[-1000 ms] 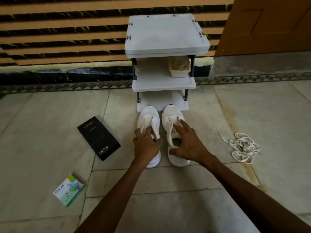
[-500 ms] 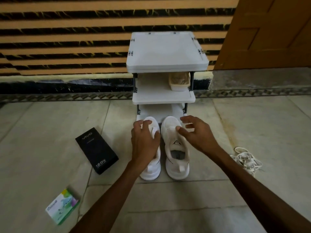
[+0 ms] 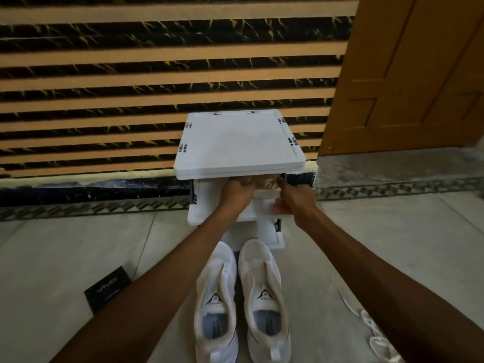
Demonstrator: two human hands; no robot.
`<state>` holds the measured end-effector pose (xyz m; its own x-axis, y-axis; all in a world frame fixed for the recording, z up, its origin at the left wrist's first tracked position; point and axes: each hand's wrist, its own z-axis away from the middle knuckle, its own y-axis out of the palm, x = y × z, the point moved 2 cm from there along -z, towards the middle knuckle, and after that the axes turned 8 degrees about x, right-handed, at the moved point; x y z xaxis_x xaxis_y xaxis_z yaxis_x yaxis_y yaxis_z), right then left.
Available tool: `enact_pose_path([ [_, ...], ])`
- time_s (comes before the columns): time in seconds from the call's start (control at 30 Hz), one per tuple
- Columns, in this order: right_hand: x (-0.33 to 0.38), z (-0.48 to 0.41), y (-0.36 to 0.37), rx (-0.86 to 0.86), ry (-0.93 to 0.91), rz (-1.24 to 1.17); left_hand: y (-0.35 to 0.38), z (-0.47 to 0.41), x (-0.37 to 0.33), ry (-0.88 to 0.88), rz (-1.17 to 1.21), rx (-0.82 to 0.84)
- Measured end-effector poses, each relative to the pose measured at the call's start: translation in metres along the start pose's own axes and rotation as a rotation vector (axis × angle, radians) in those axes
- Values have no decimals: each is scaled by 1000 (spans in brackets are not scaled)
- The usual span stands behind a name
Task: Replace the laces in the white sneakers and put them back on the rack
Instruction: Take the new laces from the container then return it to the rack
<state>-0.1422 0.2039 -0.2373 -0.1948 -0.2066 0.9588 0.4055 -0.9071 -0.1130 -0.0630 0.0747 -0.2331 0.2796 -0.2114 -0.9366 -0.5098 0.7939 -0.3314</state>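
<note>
"Just in front of the rack (image 3: 241, 142), down on the floor (image 3: 78, 258), are those the white sneakers (image 3: 262, 273)?" asks the first one.

"Yes. They stand side by side with their toes just beside the bottom of the rack. No laces show in them."

"Where are the person's hands?"

"Up at the middle shelf (image 3: 209, 213) of the rack, apart from the shoes. The left hand (image 3: 235, 191) has its fingers curled on the left rim of a small tub (image 3: 265, 183). The right hand (image 3: 296, 199) holds the tub's right front corner, though that side is blurred."

"What is in the tub?"

"Something tan. It is too dim to tell. It may be the new laces, since that is what the shoes need."

"How should the person take it out?"

"Keep both hands on it, pull it straight out from the rack, and hold it flat so nothing spills. The top of the rack hangs low over it, so it should not go up until it is out from under. Then it can be set down beside the sneakers, not on them."

"What else is near?"

"Right of the rack lie loose white laces (image 3: 374, 334). Left of it lies a black box (image 3: 108, 289). Behind it is a striped wall (image 3: 104, 74), with a brown door (image 3: 406, 74) to the right."
</note>
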Motion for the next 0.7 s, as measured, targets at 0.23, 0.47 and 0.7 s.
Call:
enact_pose_path([
  [0.23, -12, -26, 12, -68, 40, -24, 12, -34, 22, -98, 178, -50],
  [0.47, -36, 37, -43, 156, -75, -20, 1, 10, 17, 41, 288, 121],
  [0.7, -75, 83, -93, 127, -149, 198, 47, 91, 33, 47, -54, 622],
])
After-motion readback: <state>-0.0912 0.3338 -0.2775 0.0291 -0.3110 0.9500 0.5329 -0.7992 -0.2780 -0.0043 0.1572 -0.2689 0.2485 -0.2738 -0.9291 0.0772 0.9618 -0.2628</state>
